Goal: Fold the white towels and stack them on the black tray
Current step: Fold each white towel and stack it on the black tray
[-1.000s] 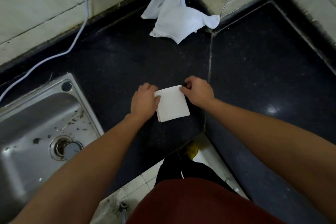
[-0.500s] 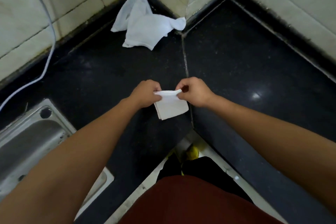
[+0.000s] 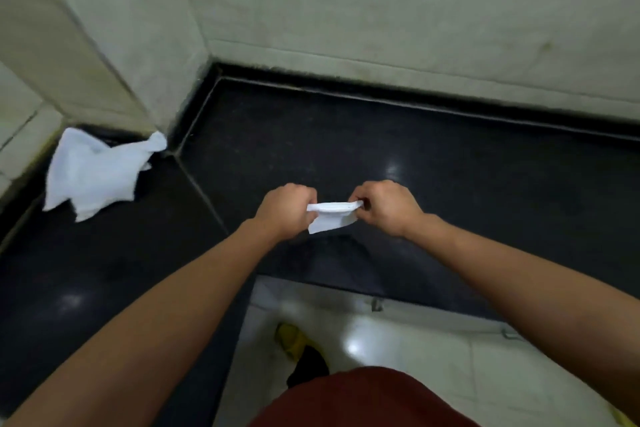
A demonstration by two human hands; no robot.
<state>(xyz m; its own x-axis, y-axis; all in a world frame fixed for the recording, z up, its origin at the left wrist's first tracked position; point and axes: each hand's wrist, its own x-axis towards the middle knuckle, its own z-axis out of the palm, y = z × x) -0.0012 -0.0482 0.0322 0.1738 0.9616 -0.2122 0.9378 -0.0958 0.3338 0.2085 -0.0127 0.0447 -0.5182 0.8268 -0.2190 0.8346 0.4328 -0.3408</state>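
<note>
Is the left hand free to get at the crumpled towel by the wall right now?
Probably not yet: the left hand pinches the folded towel together with the right hand. The path itself looks open, only bare black counter lies between it and the crumpled towel off to its left.

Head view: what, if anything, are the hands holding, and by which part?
A folded white towel, pinched along its top edge: left hand at the left end, right hand at the right end.
</note>
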